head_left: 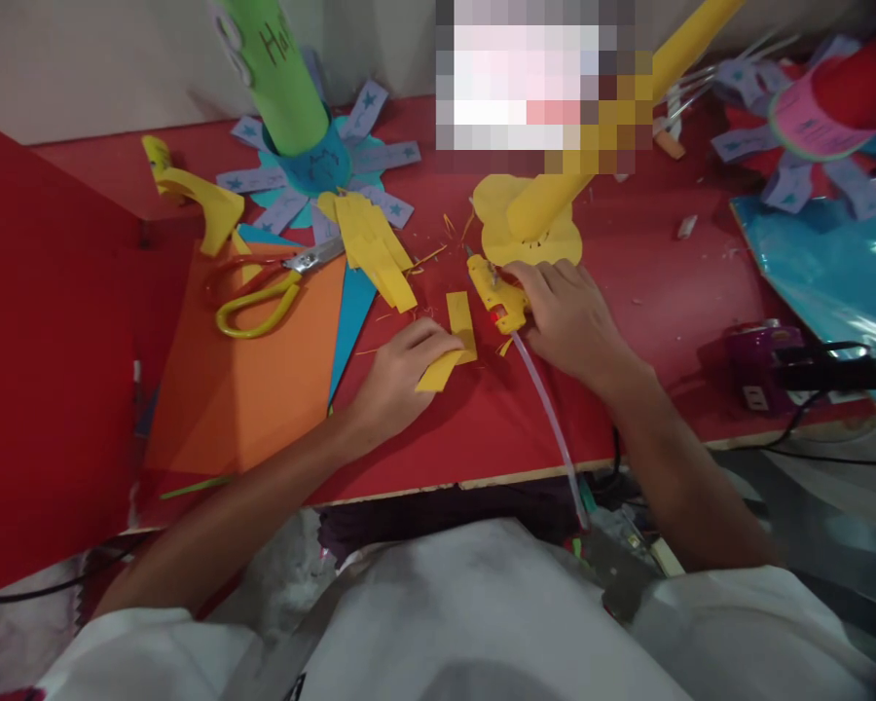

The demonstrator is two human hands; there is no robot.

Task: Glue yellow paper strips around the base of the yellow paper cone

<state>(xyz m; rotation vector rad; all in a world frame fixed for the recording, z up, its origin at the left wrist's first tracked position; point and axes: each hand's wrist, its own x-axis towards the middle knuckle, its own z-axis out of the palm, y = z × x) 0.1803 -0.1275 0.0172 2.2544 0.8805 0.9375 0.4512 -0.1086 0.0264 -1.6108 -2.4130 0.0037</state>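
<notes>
My left hand (401, 375) pinches a folded yellow paper strip (442, 370) just above the red table. Another part of yellow strip (459, 316) stretches away from its fingertips; I cannot tell whether it is the same piece. My right hand (573, 316) is closed on a yellow glue gun (507, 304), whose nozzle points away to the left. A long translucent glue stick (547, 404) trails from the gun's back over the table edge. Beyond the gun, a yellow paper tube (555, 190) stands on a flower-shaped yellow base (496, 234).
Red-and-yellow-handled scissors (259, 304) lie on orange paper (263, 389), left. A pile of yellow strips (372, 243) lies near a green paper tube (284, 88). At right are a pink-and-red paper piece (810, 117), a blue sheet (832, 253) and a purple device (763, 365) with cables.
</notes>
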